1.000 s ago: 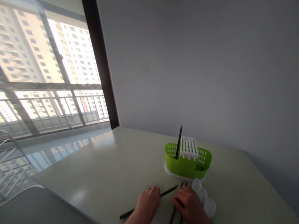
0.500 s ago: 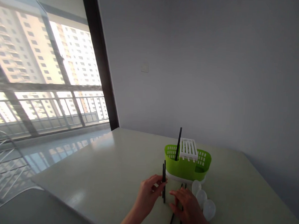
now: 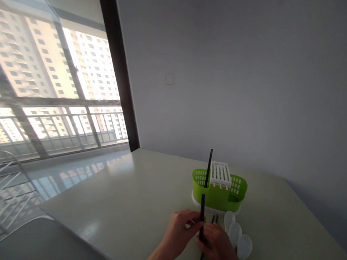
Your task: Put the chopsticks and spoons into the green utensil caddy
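**Op:** Pale table (image 3: 133,206) against a grey wall, big window with tower blocks off its left edge. I'm on the head view only.

**Eng:** Hands?

**Op:** Both low at the near edge, close together. My left hand (image 3: 181,234) has thumb and fingers pinched on a black chopstick (image 3: 202,210), held upright, its tip showing in front of the caddy's front wall. My right hand (image 3: 217,248) sits just beside it, fingers curled against the lower end of the same stick. Can't tell if the right is actually gripping or only touching.

**Eng:** Where's the caddy?

**Op:** Green slotted caddy (image 3: 216,197) on a white base, towards the far right of the table, near the wall. White slatted insert (image 3: 220,174) sits in its top. One more black stick (image 3: 209,167) stands in its left compartment, leaning slightly.

**Eng:** Anything else on the table?

**Op:** Two more black sticks (image 3: 214,220) lie flat between the caddy and my right hand, running towards the near edge and partly hidden under the hand. Three clear plastic spoons (image 3: 235,232) lie in a row just right of my right hand, bowls pointing at the caddy.

**Eng:** Held stick touching the caddy?

**Op:** Apart from it, as far as I can tell.
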The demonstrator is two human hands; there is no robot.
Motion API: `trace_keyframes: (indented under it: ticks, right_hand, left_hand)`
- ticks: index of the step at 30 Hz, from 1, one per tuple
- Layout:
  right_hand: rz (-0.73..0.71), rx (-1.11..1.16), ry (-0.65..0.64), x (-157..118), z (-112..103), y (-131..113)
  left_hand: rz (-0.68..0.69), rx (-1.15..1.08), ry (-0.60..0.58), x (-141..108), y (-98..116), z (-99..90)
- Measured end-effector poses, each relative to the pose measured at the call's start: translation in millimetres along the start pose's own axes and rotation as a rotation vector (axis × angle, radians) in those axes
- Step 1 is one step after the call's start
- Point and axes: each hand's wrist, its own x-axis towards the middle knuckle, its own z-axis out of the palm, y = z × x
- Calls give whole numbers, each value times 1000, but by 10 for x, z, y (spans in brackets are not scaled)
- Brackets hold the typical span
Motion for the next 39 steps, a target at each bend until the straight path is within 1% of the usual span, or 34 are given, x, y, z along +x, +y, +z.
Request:
trace_keyframes:
  ticks: [3, 5, 7, 9, 11, 13, 15, 16, 18, 20, 22, 24, 27, 31, 35, 39]
  right_hand:
    - [-1, 8, -4, 2, 9, 11]
    - [18, 5, -9, 7, 3, 6]
    - [41, 8, -11, 12, -12, -2]
    - [55, 21, 5, 18, -36, -2]
    - [62, 25, 44, 21, -67, 16]
    - [62, -3, 102, 22, -97, 51]
    - [66, -55, 151, 19, -117, 92]
    - [67, -81, 165, 16, -120, 113]
    - [58, -118, 178, 11, -108, 150]
    - [36, -140, 189, 7, -76, 181]
    - [8, -160, 199, 8, -35, 205]
    - [-15, -185, 198, 14, 1, 222]
    - [-46, -229, 192, 29, 38, 235]
    - [-64, -275, 189, 41, 61, 220]
    - [-57, -289, 182, 45, 51, 169]
    - [-52, -276, 191, 48, 33, 140]
  left_hand:
    - [2, 13, -23, 16, 13, 24]
    - [19, 22, -28, 40, 45, -20]
    - [54, 33, -12, 86, 123, -127]
    - [96, 26, 46, 177, 250, -291]
    - [143, 2, 153, 330, 401, -478]
    - [188, -12, 272, 552, 523, -634]
    - [225, 2, 334, 827, 567, -713]
    - [232, 22, 334, 975, 552, -717]
    - [222, 89, 293, 1262, 456, -664]
    - [177, 220, 225, 1506, 308, -558]
    - [128, 353, 168, 1682, 158, -438]
    - [95, 432, 134, 1794, 35, -330]
    - [68, 473, 110, 1878, -81, -209]
    - [37, 539, 81, 1903, -140, -123]
    - [5, 602, 72, 1867, -128, -95]
    - [-43, 665, 86, 1826, -64, -75]
